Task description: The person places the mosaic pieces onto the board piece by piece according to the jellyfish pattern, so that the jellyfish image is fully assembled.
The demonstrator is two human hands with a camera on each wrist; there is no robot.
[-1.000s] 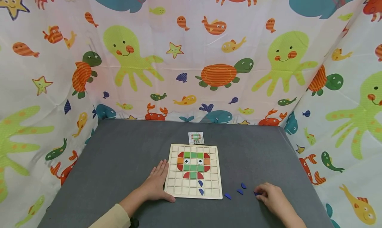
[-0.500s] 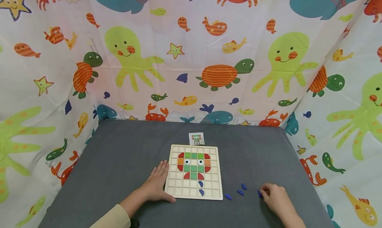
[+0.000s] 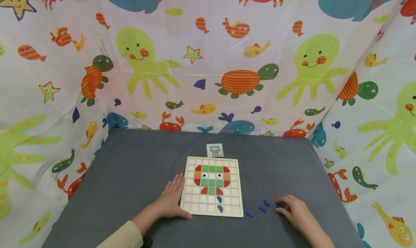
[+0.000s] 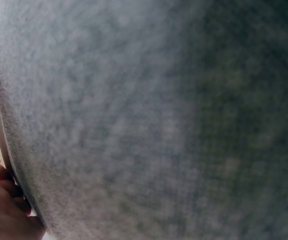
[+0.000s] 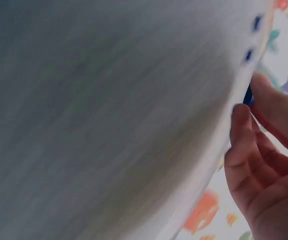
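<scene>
A square wooden grid board (image 3: 191, 197) lies on the grey table, with red, green and orange tiles and two eye pieces forming a figure. Below the figure sit two blue half-round pieces (image 3: 220, 208) in cells of one column. My left hand (image 3: 170, 201) rests at the board's lower left, fingers extended along the left edge and thumb at the bottom edge. To the board's right, my right hand (image 3: 295, 211) pinches a blue half-round piece (image 3: 278, 205) between thumb and fingertips. The right wrist view shows a sliver of that blue piece (image 5: 248, 95), mostly hidden by the fingers.
Between the board and my right hand, loose blue pieces (image 3: 262, 209) lie on the grey table (image 3: 146, 161). A small picture card (image 3: 215, 150) with a similar figure lies behind the board. A sea-animal print curtain (image 3: 195, 71) surrounds the table's back and sides.
My right hand turned the blue piece in its fingertips, then shifted a little left and away from me, nearer the loose pieces. The left hand keeps its place at the board.
</scene>
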